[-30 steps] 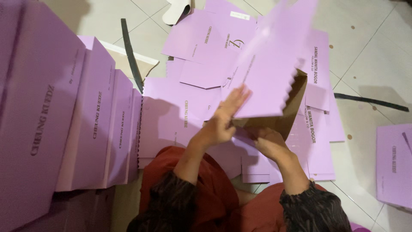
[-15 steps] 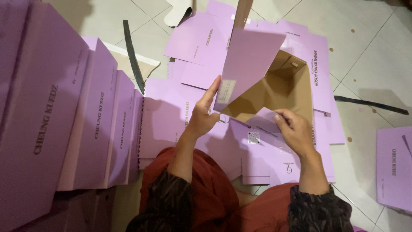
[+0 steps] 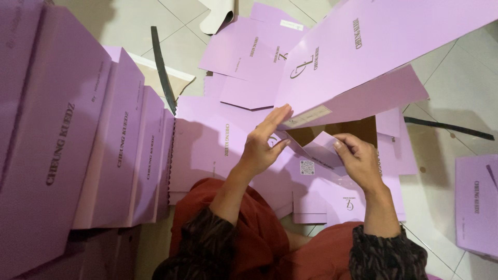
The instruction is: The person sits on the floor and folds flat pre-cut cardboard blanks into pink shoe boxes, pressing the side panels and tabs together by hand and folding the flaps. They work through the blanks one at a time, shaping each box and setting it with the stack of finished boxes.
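Observation:
A half-folded lilac cardboard box (image 3: 363, 57) with a brown inside is held up over my lap, its large panel tilted toward the upper right. My left hand (image 3: 264, 145) presses flat against the lower left edge of that panel, fingers extended. My right hand (image 3: 358, 158) pinches a small lilac side flap (image 3: 321, 148) of the same box, bending it inward. Under the box lie several flat lilac box blanks (image 3: 249, 57) spread on the tiled floor.
A row of assembled lilac boxes (image 3: 78, 140) stands on edge along the left. Another flat lilac blank (image 3: 477, 202) lies at the right edge. Dark plastic straps (image 3: 161, 62) (image 3: 448, 127) lie on the white tiles. My red-clad knees (image 3: 259, 243) are at the bottom.
The box has been tipped up and toward the camera, so its big panel now fills the upper right. My right hand moved from the flat sheet up to the side flap.

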Action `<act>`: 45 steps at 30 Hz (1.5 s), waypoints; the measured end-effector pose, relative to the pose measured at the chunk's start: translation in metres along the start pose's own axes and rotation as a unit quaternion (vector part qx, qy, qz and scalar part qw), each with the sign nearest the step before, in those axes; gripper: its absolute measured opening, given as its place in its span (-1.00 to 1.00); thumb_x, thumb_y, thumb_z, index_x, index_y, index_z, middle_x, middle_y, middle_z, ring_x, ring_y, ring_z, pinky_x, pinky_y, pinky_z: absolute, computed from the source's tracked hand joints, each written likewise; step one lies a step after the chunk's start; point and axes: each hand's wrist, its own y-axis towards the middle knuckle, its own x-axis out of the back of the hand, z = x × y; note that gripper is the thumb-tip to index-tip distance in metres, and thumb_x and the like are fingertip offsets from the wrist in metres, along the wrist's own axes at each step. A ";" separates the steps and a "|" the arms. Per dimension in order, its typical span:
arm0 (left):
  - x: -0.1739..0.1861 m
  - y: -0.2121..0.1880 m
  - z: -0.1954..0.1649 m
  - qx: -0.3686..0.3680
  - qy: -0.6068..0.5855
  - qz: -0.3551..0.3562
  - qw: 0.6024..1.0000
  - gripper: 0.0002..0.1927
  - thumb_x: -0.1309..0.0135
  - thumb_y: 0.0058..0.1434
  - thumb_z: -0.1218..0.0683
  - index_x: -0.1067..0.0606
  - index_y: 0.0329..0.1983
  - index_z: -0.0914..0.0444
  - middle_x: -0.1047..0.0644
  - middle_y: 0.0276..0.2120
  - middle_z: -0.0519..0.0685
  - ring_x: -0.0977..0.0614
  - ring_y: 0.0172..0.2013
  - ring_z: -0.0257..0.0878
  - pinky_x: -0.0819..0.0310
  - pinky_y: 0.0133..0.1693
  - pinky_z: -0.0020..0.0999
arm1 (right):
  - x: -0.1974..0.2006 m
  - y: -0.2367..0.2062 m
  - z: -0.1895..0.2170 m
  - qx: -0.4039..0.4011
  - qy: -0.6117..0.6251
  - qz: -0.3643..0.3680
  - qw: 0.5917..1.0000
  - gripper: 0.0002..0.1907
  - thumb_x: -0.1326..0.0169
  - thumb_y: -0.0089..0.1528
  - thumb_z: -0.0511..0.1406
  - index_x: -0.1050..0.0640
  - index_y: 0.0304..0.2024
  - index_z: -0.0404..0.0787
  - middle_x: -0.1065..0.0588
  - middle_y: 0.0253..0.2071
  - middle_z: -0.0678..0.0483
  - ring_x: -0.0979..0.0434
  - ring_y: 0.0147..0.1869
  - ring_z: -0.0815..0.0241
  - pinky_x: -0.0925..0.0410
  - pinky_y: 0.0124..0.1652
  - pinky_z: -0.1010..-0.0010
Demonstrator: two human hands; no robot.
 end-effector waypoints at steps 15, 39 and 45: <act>-0.016 -0.011 0.011 0.166 0.015 -0.130 0.977 -0.35 -0.36 0.00 0.25 -0.48 0.22 0.27 -0.56 0.14 0.10 -0.63 0.10 -0.09 -0.55 0.15 -0.29 | -0.003 -0.001 0.004 0.123 -0.031 -0.012 0.992 -0.78 -0.08 0.33 -0.29 -0.63 -0.05 -0.26 -0.60 -0.32 0.02 -0.53 -0.32 0.25 -0.37 -0.31 0.41; -0.032 -0.021 0.026 0.104 -0.214 0.006 0.971 -0.24 0.03 0.30 0.39 -0.12 0.56 0.25 -0.43 0.32 0.22 -0.56 0.24 -0.12 -0.55 0.20 -0.34 | -0.025 -0.010 0.019 0.280 -0.109 -0.035 0.953 -0.79 -0.13 0.28 -0.28 -0.67 -0.11 -0.24 -0.64 -0.23 -0.04 -0.65 -0.19 0.02 -0.39 0.05 0.13; -0.024 -0.022 0.007 0.075 -0.129 0.077 0.986 -0.16 -0.03 0.02 0.34 -0.27 0.47 0.21 -0.28 0.45 0.25 -0.57 0.22 -0.04 -0.58 0.00 -0.29 | -0.042 -0.011 0.012 0.201 -0.081 -0.035 0.976 -0.78 -0.15 0.29 -0.28 -0.66 -0.08 -0.24 -0.64 -0.21 -0.11 -0.67 -0.22 0.03 -0.47 -0.15 0.28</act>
